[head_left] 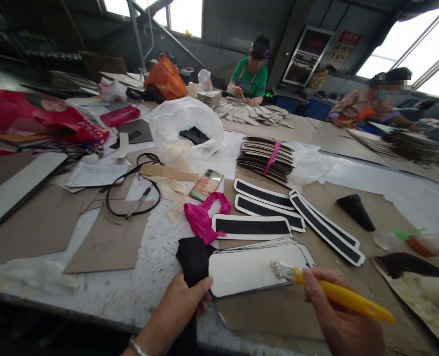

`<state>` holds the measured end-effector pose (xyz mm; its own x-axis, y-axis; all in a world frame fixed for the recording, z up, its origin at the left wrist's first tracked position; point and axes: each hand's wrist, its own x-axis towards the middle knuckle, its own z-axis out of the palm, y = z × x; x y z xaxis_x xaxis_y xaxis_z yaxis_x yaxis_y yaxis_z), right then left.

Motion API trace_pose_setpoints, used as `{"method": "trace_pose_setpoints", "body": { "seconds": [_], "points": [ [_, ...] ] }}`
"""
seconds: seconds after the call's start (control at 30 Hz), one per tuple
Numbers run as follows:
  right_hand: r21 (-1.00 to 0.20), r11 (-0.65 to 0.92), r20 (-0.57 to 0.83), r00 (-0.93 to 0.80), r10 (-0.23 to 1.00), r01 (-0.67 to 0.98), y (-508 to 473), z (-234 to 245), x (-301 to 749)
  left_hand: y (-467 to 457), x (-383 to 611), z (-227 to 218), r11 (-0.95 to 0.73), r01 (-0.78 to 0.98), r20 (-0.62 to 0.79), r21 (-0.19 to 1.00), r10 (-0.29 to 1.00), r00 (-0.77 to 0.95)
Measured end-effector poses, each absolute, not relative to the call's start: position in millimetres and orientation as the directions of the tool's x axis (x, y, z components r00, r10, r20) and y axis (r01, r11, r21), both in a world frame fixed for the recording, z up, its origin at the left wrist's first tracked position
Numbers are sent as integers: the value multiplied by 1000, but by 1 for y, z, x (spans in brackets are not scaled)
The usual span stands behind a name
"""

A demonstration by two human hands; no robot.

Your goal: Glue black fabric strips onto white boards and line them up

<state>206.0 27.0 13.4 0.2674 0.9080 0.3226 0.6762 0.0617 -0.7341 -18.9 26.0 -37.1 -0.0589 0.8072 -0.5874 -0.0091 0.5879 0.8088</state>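
Note:
My right hand (338, 306) is closed around the yellow handle of a brush (338, 291). Its pale bristles touch the top of a white rounded panel (245, 272), which lies on a small stack of similar panels. My left hand (189, 301) is closed at the panel's left end, with a black fabric strip (194, 257) running through the grip and hanging over the table edge. The thumb tip meets the panel's corner; the other fingers are partly hidden. Behind the stack lie several white-edged pieces with black strips on them, one of them a straight piece (252, 227).
A strapped bundle of panels (266, 158), a pink cloth strip (200, 217), a phone (206, 184) and a white plastic bag (167, 123) stand farther back. A black cone (355, 210) lies right. Brown cardboard (271, 316) covers the work area. Two people work across the table.

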Motion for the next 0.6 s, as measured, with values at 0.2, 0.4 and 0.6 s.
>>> {"method": "trace_pose_setpoints", "body": {
  "seconds": [0.2, 0.4, 0.6],
  "points": [
    [-807, 42, 198, 203, 959, 589, 27, 31, 190, 21, -29, -28, 553, 85, -533, 829, 827, -179],
    [-911, 39, -67, -239, 969, 411, 49, 21, 142, 5, -29, -2, 422, -87, -431, 902, 894, -122],
    [-955, -295, -251, -481, 840, -15, 49, 6, 94, 0, -19, 2, 465, -216, -493, 859, 865, -98]
  ]
}}
